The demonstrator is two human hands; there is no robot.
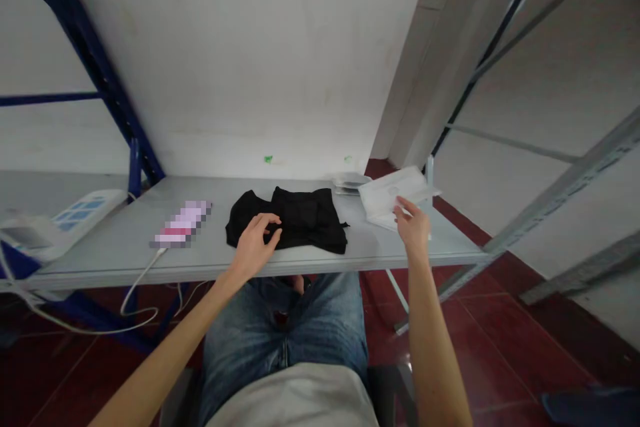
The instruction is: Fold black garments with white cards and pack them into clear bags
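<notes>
A folded black garment [300, 219] lies in the middle of a grey shelf board [120, 247]. My left hand [256, 245] rests on its near left edge, fingers curled and pinching the black cloth. My right hand [413, 225] reaches to the right of the garment and touches a clear plastic bag [393, 193] that lies at the shelf's right end; thumb and fingers close on the bag's near edge.
A phone [181, 223] with a white cable lies left of the garment. A white power strip [75, 212] sits at the far left. More flat packets [350, 181] lie behind the bag. Blue rack posts [100, 73] stand left, grey ones [560, 187] right.
</notes>
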